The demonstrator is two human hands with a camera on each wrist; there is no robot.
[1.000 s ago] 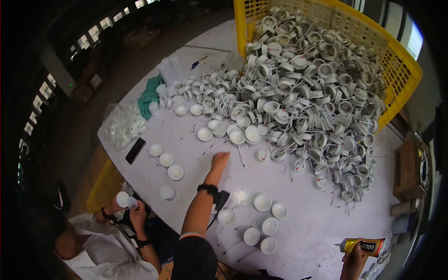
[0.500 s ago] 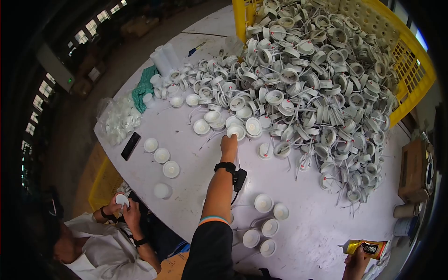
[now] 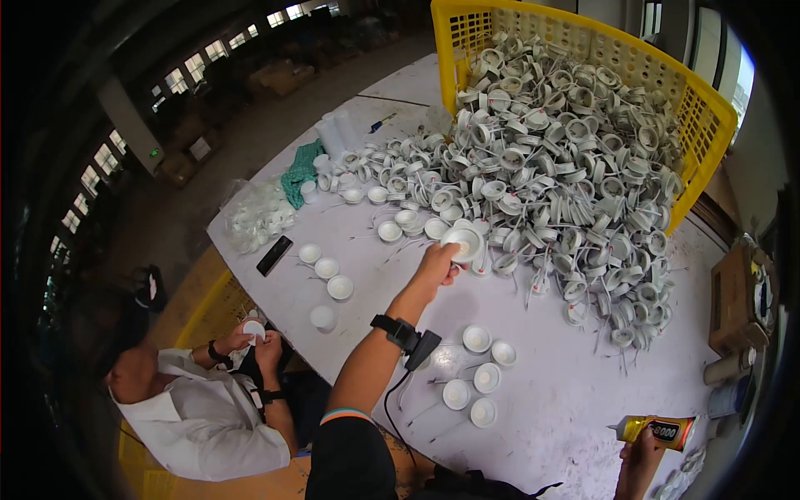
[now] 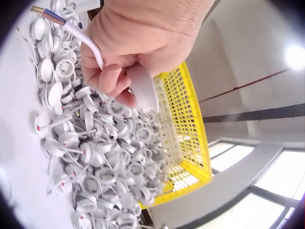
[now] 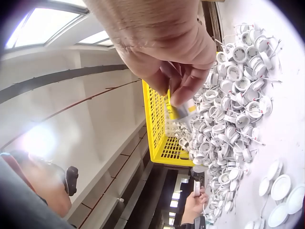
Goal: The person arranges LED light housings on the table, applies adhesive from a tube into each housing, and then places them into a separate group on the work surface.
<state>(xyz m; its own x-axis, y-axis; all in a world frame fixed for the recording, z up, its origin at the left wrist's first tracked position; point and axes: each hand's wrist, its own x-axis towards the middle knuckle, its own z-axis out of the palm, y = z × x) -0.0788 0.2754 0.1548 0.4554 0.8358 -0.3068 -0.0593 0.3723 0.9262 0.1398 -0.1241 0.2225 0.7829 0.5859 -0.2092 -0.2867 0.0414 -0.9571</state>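
Note:
My left hand (image 3: pixel 433 272) grips a white round downlight (image 3: pixel 467 242) by its rim, above the table near the pile. In the left wrist view the downlight (image 4: pixel 145 89) shows side-on, and its white cable (image 4: pixel 85 39) with bare brown and blue wire ends sticks out past the fingers. At the table's right front, my right hand (image 3: pixel 640 455) holds a yellow and black glue tube (image 3: pixel 667 432), nozzle pointing left. Fingers cover part of the tube (image 5: pixel 177 110) in the right wrist view. Several downlights (image 3: pixel 487 377) stand face up between the two arms.
A yellow crate (image 3: pixel 710 158) spills a big heap of white lamp housings (image 3: pixel 575 192) over the table. Further left are more downlights (image 3: pixel 340 287), a phone (image 3: pixel 274 256), a plastic bag (image 3: pixel 254 217) and a green cloth (image 3: pixel 302 172). Another person (image 3: pixel 200 408) works at the left edge; a cardboard box (image 3: pixel 737 300) stands right.
My left hand reached forward to the downlights by the heap, took hold of one and raised it off the table. My right hand keeps holding the glue tube in about the same place.

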